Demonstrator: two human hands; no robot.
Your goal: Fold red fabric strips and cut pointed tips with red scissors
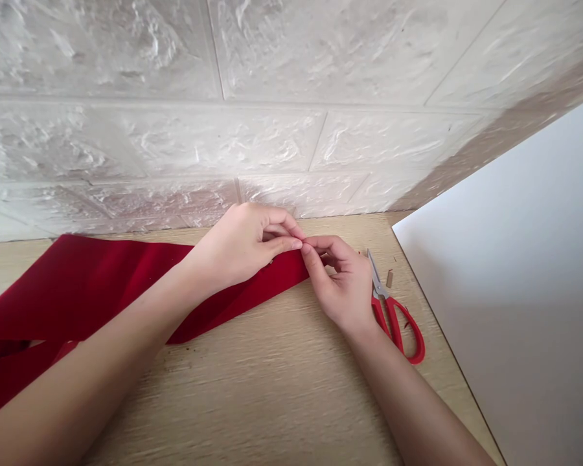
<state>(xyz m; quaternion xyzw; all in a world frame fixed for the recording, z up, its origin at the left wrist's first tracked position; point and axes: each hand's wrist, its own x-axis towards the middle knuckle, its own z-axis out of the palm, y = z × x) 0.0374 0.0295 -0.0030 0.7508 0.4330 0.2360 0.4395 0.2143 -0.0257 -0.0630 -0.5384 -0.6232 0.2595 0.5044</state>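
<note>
1. In front of me rises a wall (223, 129) of white foam panels embossed like rough brick, and it meets the far edge of the table.

2. A light wood-grain tabletop (252, 401) spreads beneath my arms. A large white board (505, 259) lies at its right side, covering that corner of my view.

3. A red cloth band (78, 291) with a soft, velvety look lies across the table from the left edge of my view to the middle, where it narrows between my hands. It lies folded over itself in layers, and my left forearm (92, 369) rests across part of it.

4. My left hand (240, 249) is curled over the narrow end of the band, with its thumb and forefinger pinched at the cloth's upper edge.

5. My right hand (337, 285) comes in from the other side, nearly closed, with its thumb and forefinger pinching the same spot. My fingertips (302, 244) from both hands meet there, and I cannot make out exactly how much cloth lies between them.

6. A pair of red-handled scissors (393, 317) lies just beside my right hand, with the steel blades (375, 275) closed and pointing toward the wall.

7. A small tan scrap (389, 278) lies on the table just beside the blades.
</note>
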